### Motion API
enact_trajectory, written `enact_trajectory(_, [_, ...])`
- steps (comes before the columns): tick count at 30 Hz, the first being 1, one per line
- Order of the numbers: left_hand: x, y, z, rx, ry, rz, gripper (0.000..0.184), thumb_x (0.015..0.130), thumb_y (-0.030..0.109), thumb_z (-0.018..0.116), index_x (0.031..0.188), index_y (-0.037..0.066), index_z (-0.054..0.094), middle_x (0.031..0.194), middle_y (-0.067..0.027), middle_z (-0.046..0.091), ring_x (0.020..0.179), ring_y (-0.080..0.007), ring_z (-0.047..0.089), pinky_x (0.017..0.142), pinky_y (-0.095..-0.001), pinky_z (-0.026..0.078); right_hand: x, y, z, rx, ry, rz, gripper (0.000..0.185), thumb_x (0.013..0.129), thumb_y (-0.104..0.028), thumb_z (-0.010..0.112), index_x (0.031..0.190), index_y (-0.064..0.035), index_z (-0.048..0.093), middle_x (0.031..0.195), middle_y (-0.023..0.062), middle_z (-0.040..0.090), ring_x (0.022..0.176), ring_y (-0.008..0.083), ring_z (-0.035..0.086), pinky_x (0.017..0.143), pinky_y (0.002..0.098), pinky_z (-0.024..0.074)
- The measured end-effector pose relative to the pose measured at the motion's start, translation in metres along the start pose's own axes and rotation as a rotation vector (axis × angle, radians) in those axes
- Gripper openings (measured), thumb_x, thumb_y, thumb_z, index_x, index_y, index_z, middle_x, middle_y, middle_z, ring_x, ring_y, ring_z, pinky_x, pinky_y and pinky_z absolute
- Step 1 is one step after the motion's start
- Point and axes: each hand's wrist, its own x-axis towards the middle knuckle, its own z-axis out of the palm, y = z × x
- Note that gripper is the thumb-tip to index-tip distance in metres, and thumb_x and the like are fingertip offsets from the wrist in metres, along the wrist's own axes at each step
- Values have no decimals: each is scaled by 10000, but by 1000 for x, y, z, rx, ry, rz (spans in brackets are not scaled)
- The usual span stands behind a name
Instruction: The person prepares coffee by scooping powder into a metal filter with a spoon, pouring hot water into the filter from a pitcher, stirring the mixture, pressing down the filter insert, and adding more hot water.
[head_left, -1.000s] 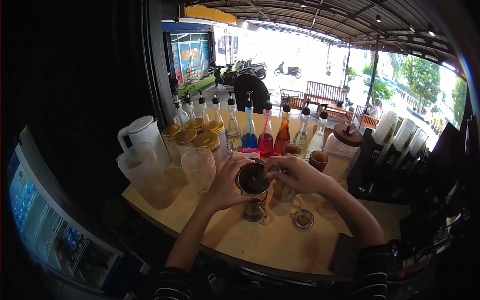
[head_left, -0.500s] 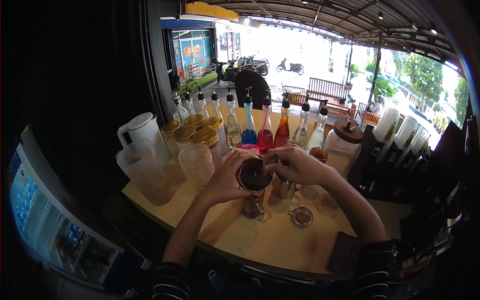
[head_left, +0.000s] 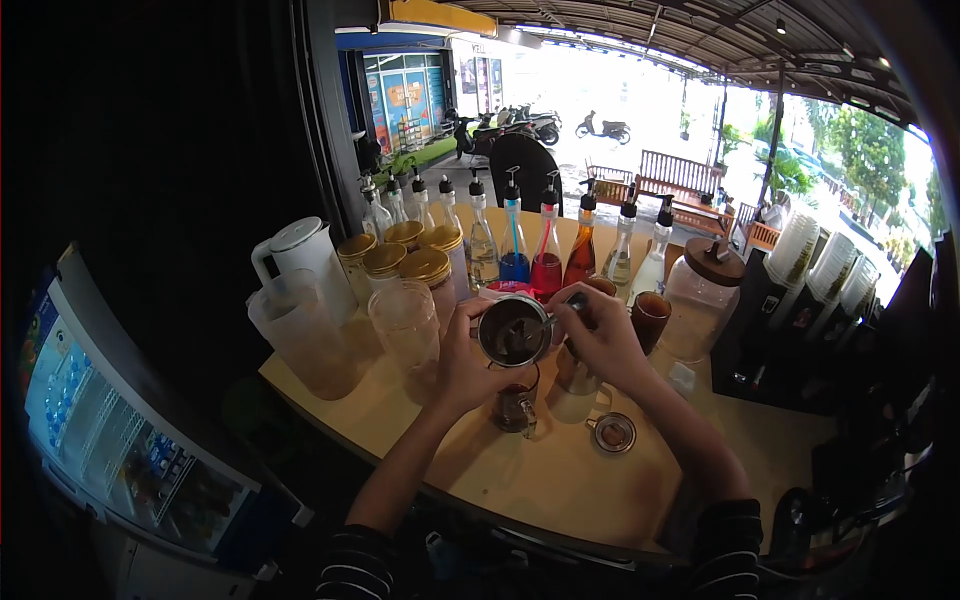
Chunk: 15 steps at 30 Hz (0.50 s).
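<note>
My left hand (head_left: 462,368) is wrapped around a metal cup (head_left: 497,338), its mouth tilted toward me and some dark brown stuff inside. In my right hand (head_left: 605,342) is a spoon (head_left: 547,322), gripped at the handle, its lower end inside the cup at the right rim. Directly beneath the cup stands a clear glass mug (head_left: 513,410) of dark liquid, partly covered by it. A metal pitcher (head_left: 575,374) sits behind my right wrist, half hidden. To the mug's right, a small round strainer (head_left: 613,433) lies on the table.
The wooden table (head_left: 470,475) carries a row of pump bottles (head_left: 545,270), gold-lidded jars (head_left: 425,266), plastic jugs (head_left: 305,340) and a lidded glass jar (head_left: 700,300). A brown glass (head_left: 651,318) is near my right forearm. Stacked plastic cups (head_left: 832,262) are at right.
The view has shifted, moving the table rightward in the picture. My right hand has moved from over the cup's mouth toward its right rim, and the spoon now shows more clearly.
</note>
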Motion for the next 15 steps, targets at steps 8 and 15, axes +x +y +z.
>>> enact_trajectory(8, [-6, 4, 6, 82, 67, -32, 801, 572, 224, 901, 1198, 61, 429, 1158, -100, 543, 1069, -204, 580, 894, -338, 469, -9, 5, -2, -128, 147, -148, 120, 872, -98, 669, 964, -35, 625, 783, 30, 659, 734, 134, 632, 757, 304, 466])
enact_trajectory(15, [-3, 5, 3, -52, -4, -71, 815, 556, 244, 890, 1216, 60, 448, 1184, -107, 520, 1095, -243, 541, 939, -375, 437, -26, 14, 3, -629, -3, -702, 386, 664, -32, 733, 1039, -56, 646, 862, 19, 631, 785, 189, 600, 841, 380, 428])
